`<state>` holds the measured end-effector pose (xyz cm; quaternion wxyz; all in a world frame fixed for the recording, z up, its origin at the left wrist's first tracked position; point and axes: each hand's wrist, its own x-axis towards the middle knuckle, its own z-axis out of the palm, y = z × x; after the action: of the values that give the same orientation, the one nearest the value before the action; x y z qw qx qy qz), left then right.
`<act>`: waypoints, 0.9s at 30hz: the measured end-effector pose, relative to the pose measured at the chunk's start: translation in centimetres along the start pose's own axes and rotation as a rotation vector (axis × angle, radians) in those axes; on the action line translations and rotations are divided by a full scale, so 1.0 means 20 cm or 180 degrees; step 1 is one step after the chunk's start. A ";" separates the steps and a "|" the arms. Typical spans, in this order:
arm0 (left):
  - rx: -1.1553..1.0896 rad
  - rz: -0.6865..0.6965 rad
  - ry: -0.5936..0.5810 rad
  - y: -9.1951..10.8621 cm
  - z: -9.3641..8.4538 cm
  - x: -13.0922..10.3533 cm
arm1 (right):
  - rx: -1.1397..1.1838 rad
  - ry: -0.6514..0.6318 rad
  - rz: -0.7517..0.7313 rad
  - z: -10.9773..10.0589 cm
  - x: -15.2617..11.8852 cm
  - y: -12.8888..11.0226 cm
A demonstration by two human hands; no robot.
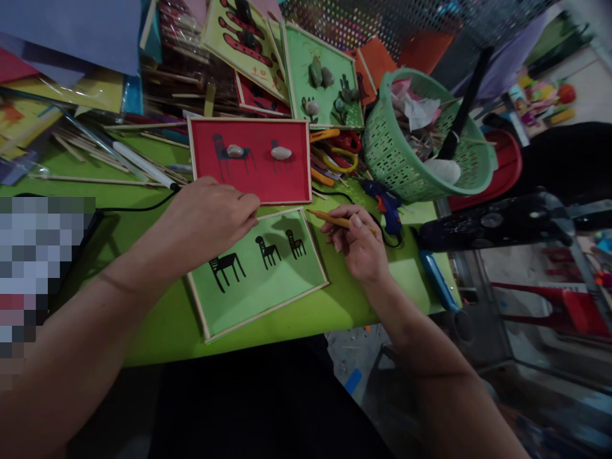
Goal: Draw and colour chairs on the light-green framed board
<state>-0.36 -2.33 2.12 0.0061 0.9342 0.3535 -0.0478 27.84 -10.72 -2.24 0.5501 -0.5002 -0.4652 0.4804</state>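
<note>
One orange pen (335, 219) clamped in R grip (362, 248), L grip (213, 207) over green bd (268, 296) top-L, hold unclear

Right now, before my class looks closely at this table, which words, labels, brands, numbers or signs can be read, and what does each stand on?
Yellow framed picture: red characters near its lower edge, too small and blurred to quote.
Red framed picture and nearer green framed picture: no writing shows.
Nothing else is legible.
</note>
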 end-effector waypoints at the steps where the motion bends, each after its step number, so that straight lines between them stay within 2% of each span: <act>1: -0.0022 -0.0011 -0.0002 0.00 0.00 0.00 | 0.0006 -0.0001 -0.0001 0.00 0.00 0.00; 13: 0.0097 0.0000 0.0230 -0.01 0.07 0.02 | -0.0055 0.0059 0.0042 0.00 0.00 0.00; 27: 0.0127 0.0032 0.0265 -0.02 0.06 0.01 | -0.0101 0.0018 0.0016 0.00 0.01 0.00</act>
<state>-0.58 -2.00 0.84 -0.0270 0.9371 0.3477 -0.0160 27.87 -10.59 -2.26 0.5421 -0.5114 -0.4700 0.4730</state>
